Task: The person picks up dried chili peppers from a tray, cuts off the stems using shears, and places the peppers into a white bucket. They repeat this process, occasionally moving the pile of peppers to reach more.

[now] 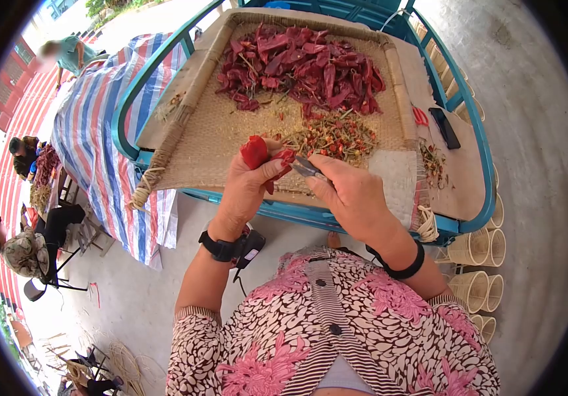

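While the left hand point(241, 188) has its grip closed around red peppers point(255, 153), the right hand point(353, 198) pinches a small blade point(306, 166) right beside them. Dried peppers point(307, 66) sit beyond, on the woven tray point(198, 142).

Head-height view, looking forward and down, edges apparently warped.

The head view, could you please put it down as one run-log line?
left hand: red peppers | right hand: metal tool, close by | woven tray: pepper pile, stem scraps

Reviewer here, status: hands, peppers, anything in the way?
Left hand gripping glossy red peppers. Right hand holding grey metal tool beside them. No obstruction visible between.
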`<state>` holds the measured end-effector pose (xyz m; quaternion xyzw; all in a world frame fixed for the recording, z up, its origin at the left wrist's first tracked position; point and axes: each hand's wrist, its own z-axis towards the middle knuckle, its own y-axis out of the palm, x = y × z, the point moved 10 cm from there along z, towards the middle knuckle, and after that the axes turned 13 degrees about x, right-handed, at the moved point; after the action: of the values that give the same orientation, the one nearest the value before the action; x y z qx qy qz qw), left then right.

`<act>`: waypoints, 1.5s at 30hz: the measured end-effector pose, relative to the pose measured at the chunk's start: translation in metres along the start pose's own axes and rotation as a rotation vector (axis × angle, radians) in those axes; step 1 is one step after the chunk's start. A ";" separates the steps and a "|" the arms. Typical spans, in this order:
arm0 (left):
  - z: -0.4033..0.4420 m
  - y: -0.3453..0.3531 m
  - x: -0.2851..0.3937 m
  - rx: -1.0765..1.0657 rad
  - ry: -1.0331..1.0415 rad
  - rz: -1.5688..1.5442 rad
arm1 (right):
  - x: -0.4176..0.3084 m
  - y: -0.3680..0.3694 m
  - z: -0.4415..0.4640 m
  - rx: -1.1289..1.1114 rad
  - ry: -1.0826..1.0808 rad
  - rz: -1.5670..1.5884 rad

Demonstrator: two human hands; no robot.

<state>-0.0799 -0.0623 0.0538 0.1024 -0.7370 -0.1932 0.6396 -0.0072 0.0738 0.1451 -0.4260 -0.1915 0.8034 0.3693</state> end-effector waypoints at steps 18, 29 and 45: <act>0.002 -0.007 -0.006 0.039 0.042 -0.166 | 0.043 0.070 -0.041 -0.338 0.870 0.987; 0.020 -0.001 -0.023 -0.090 -0.017 0.395 | 0.103 0.032 -0.024 -0.229 0.574 0.374; 0.044 0.024 -0.077 0.168 -0.173 0.115 | 0.296 0.101 0.106 -0.178 0.216 -0.642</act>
<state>-0.1082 -0.0036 -0.0106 0.0962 -0.8075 -0.1022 0.5729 -0.2464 0.2325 -0.0185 -0.4571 -0.3450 0.5770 0.5824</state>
